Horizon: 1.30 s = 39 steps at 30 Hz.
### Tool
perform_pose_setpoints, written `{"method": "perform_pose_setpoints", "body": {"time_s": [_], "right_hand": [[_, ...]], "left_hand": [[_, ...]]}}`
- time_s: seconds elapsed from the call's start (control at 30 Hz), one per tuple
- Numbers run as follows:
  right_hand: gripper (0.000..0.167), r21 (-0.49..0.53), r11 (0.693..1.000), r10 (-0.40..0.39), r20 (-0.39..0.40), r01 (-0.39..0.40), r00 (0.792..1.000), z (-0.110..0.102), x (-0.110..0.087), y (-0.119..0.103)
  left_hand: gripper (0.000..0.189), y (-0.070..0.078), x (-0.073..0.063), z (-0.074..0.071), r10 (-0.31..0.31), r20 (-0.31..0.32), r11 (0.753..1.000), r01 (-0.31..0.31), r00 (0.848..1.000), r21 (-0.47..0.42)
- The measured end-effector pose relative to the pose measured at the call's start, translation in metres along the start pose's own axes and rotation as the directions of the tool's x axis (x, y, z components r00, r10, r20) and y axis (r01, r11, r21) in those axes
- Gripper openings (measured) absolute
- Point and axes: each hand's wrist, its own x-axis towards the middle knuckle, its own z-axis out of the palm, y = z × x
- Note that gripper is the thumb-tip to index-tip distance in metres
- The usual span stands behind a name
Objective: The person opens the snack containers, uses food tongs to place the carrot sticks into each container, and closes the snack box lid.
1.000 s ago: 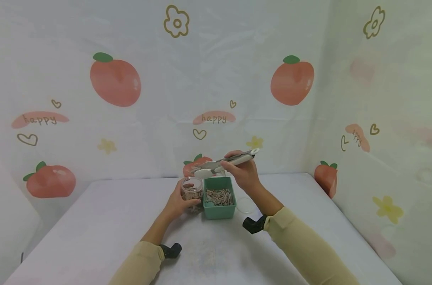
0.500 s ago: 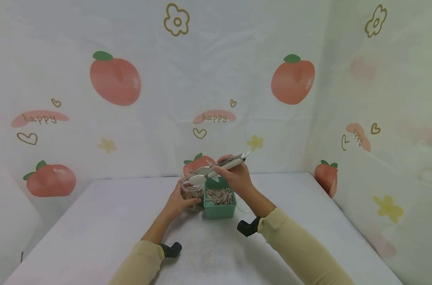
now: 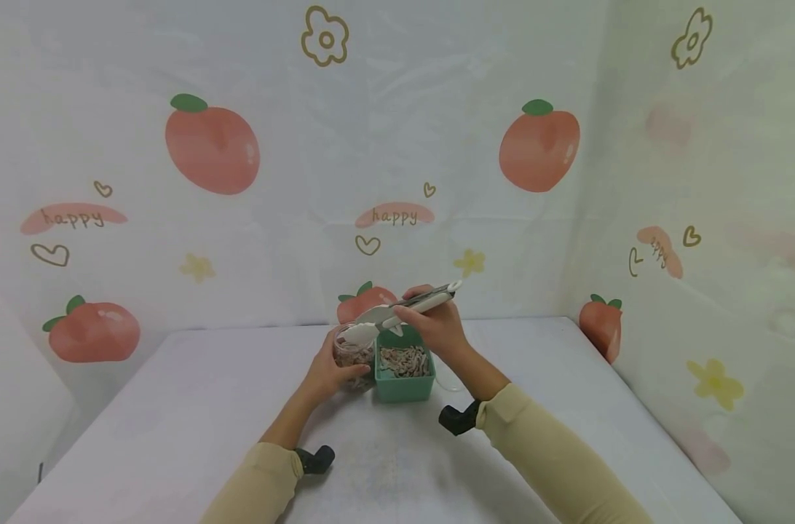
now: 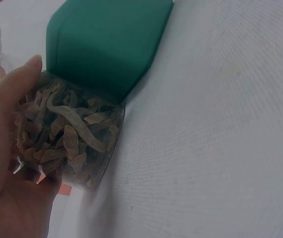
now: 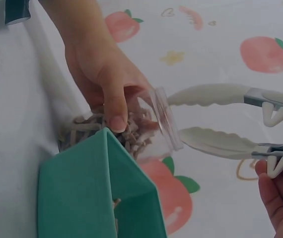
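My left hand point(image 3: 328, 372) grips a clear jar point(image 4: 77, 134) on the table, its thumb on the near side. Brown-grey dried strips point(image 5: 134, 136) fill the jar's lower part. Tongs point(image 3: 440, 293) with pale scalloped heads are held in my right hand point(image 3: 442, 327), slanting down to the jar's mouth. In the right wrist view the two tong heads point(image 5: 206, 94) stand apart at the jar's rim, nothing visible between them. Against the jar's right side is a green box point(image 3: 404, 391) with more dried strips point(image 3: 404, 362) inside.
A clear round lid point(image 3: 451, 384) lies right of the box, partly hidden by my right forearm. The white table point(image 3: 175, 422) reaches back to a fruit-printed wall sheet point(image 3: 293, 145), with another sheet on the right.
My right hand has brought the tongs left and down to the jar's mouth. Strips seen at the tong tips earlier no longer show there. My left hand keeps its place on the jar.
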Motion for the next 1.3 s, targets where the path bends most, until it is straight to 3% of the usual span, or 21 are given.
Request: {"method": "perform_pose_setpoints", "body": {"time_s": [0.57, 0.97, 1.3], "right_hand": [[0.024, -0.043, 0.999, 0.009, -0.063, -0.011, 0.998, -0.030, 0.001, -0.002], [0.033, -0.010, 1.000, 0.019, 0.089, -0.018, 0.996, -0.055, 0.003, 0.012], [0.044, -0.115, 0.980, 0.187, 0.242, -0.163, 0.952, -0.065, 0.006, 0.020]], "left_hand": [[0.103, 0.002, -0.002, 0.000, -0.022, -0.015, 0.999, 0.023, 1.000, 0.032], [0.103, 0.001, 0.000, 0.000, -0.018, -0.017, 0.999, 0.019, 1.000, 0.033], [0.101, 0.002, -0.001, 0.001, -0.019, -0.019, 0.999, 0.019, 1.000, 0.027]]}}
